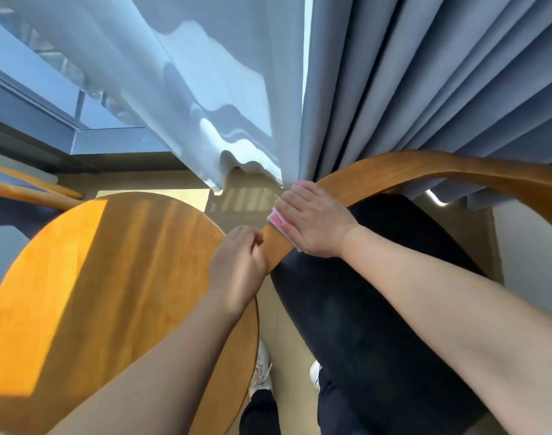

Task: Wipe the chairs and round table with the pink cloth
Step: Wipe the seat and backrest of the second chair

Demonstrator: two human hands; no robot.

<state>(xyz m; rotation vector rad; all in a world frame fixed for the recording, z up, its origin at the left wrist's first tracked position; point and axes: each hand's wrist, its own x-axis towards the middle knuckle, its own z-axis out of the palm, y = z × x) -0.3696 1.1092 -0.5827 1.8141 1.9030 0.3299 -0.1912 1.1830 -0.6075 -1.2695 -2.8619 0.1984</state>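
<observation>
One table [111,277] stands beside the near chair [378,293]; a second chair [33,191] shows at the left edge. The right hand [315,224] lies flat, pressing the one cloth [276,219] onto the near chair's rail [409,167] to wipe it. The left hand [237,262] curls at the rail's end, likely steadying it; whether it grips, I cannot tell.

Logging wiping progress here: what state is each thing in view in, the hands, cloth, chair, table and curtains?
Chair rail: gripped at its near end.
Pink cloth: folded, pressed onto the rail.
Right hand: flat on the cloth, fingers fairly straight.
Left hand: fingers curled, gripping the rail's end.
Round table: partly sunlit, no hand on it.
Grey curtain: hanging in pleats.
White sheer curtain: hanging, hem rippled.
</observation>
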